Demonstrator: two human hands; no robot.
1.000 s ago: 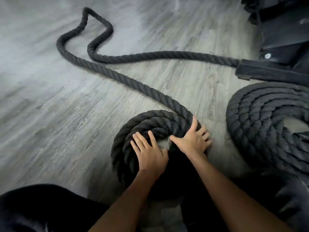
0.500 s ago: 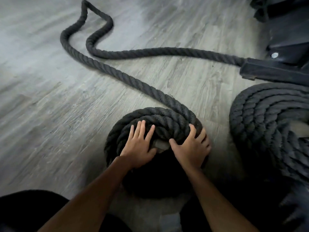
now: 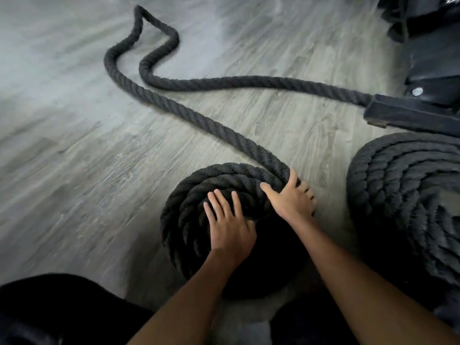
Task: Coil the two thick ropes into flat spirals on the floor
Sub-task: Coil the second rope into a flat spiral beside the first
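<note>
The left hand (image 3: 229,230) has slid back from the far windings of the rope (image 3: 224,132) to lie flat on the coil's middle (covering the pale gap beside its thumb). The right hand (image 3: 291,202) has shifted outward, cupping the outermost turn.

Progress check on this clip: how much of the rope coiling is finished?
Done, apparently: the large coil lies wound flat on the right. In hand: the left hand presses the small coil while the right hand holds its outer turn. Left: the loose rope snaking across the floor.
</note>
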